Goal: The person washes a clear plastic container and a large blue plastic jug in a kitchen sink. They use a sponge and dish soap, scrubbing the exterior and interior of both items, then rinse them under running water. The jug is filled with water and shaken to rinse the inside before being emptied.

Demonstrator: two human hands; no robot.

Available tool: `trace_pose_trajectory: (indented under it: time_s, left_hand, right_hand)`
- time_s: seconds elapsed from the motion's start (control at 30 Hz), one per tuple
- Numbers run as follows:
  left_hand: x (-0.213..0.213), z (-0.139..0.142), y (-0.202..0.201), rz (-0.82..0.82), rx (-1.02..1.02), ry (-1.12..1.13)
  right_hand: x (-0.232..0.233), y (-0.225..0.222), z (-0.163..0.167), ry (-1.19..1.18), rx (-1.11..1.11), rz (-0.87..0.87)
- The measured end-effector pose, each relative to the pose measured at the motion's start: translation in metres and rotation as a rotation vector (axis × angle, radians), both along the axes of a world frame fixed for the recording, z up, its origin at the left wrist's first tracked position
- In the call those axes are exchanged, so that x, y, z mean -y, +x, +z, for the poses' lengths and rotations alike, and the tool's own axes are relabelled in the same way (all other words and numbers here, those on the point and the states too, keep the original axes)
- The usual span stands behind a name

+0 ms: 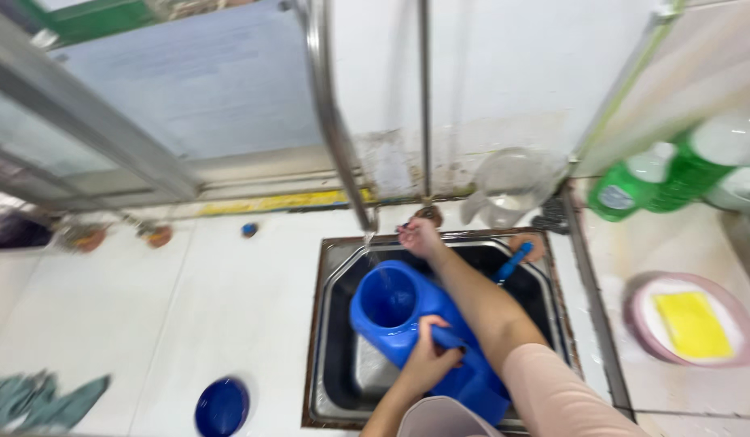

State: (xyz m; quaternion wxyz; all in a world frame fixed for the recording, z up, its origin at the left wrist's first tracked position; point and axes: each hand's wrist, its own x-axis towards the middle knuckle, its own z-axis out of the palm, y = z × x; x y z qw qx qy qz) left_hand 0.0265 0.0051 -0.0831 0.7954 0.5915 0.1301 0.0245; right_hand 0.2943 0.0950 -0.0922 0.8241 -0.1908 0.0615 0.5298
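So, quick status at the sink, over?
Left hand grips blue jug handle. Right hand up by the tap, water running into jug. Blue brush behind, not blocking.

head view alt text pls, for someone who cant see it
A person's left hand grips the handle of a blue watering can in a steel sink under a running tap, while the right hand reaches behind it. A blue lid lies on the white counter.
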Motion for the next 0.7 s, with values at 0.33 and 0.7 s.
trace_pose_trajectory:
  time_s: [0.33,0.7]
  left_hand:
    - [-0.134,0.104,0.01,0.282,-0.379,0.102]
    - [-0.34,0.34,0.004,0.314,-0.344,1.558]
  right_hand:
    - [0.383,0.041,0.042,-1.272,1.314,-0.685]
    - [0.679,-0.049,0.013,-2.483,0.94,-0.283]
